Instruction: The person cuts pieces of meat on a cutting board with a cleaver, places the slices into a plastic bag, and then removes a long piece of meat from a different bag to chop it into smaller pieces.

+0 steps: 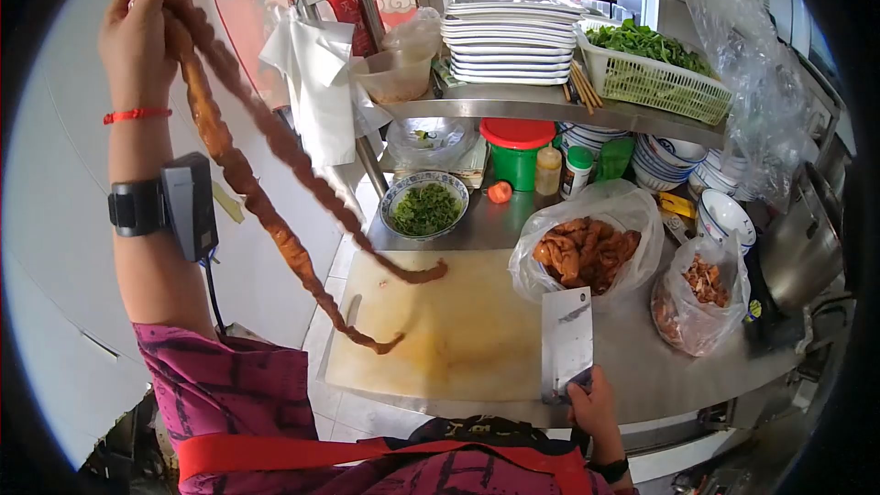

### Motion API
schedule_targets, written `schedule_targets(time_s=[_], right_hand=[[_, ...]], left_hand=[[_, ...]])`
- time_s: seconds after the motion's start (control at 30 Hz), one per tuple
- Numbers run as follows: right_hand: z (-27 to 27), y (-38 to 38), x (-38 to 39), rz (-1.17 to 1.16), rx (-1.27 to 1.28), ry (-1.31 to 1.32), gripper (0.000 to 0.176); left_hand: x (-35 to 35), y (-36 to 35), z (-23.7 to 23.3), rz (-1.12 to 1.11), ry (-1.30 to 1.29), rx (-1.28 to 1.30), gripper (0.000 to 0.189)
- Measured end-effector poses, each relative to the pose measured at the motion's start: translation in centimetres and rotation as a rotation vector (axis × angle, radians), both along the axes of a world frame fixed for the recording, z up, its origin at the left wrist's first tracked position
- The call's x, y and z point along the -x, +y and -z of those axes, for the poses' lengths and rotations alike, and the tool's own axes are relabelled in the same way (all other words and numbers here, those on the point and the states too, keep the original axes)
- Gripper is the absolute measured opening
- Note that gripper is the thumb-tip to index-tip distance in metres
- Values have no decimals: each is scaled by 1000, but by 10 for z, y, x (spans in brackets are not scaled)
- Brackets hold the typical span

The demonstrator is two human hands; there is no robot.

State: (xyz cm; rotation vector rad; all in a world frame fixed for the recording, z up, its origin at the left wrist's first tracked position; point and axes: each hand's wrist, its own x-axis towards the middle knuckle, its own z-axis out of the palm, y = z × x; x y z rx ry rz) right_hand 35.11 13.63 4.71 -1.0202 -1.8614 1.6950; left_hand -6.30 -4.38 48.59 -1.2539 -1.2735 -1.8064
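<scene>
- Left grip [137, 32] — clamped on a long brown meat strip [293, 257] near its top.
- Two lengths hang below it, ends over the cutting board [486, 312].
- Right grip [596, 403] clasps a cleaver [567, 330].

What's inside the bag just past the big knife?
Shiny brown pieces lie heaped inside the bag. You see the top ones; those on top cover whatever is beneath, and the bag's bottom is hidden too.

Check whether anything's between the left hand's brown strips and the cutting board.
Nothing visible. The brown strips hang from the left hand with lower ends over the cutting board; the cleaver is aside, at the board's right edge.
</scene>
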Motion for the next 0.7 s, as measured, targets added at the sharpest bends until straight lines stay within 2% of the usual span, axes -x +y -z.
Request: schedule_targets(time_s=[0.03,0.1,0.13,0.23,0.27,0.3,0.33,0.37,0.4,0.47,0.53,0.57,0.63,0.67,0.7], right_hand=[[1,1,-1,-1,4,3,16],[4,6,-4,-9,24,-20,22],[6,9,-4,-16,22,-18,22],[12,12,-6,-46,-11,-36,23],[12,12,-7,-51,-24,-44,24],[11,13,-8,-53,-37,-51,25],[6,11,-7,-56,-43,-51,25],[-2,7,-5,-47,-57,-15,27],[-7,6,-5,-35,-70,21,29],[0,8,-9,-28,-87,0,29],[-1,9,-14,-15,-108,-24,30],[-5,8,-16,-26,-74,-52,30],[4,11,-22,-24,-45,-89,30],[28,14,-28,-21,-170,-44,29],[24,13,-26,-22,-294,-1,29]], left_hand=[[-3,-2,4,-66,-21,26,17],[-4,3,17,25,-78,62,15],[-14,11,29,-48,-113,104,15],[-36,35,88,-161,-140,324,15],[-37,42,114,-326,210,420,14],[-41,47,144,-431,271,601,14],[-58,56,176,-207,110,743,13],[-62,65,212,-79,172,862,12],[-70,74,250,59,30,1046,11],[-74,94,348,181,-4,1232,11],[-94,114,421,168,24,1422,18],[-105,124,449,174,15,1471,19],[-133,140,472,253,-97,1456,20],[-147,148,484,269,-99,1449,20],[-162,154,490,279,-46,1394,22]])
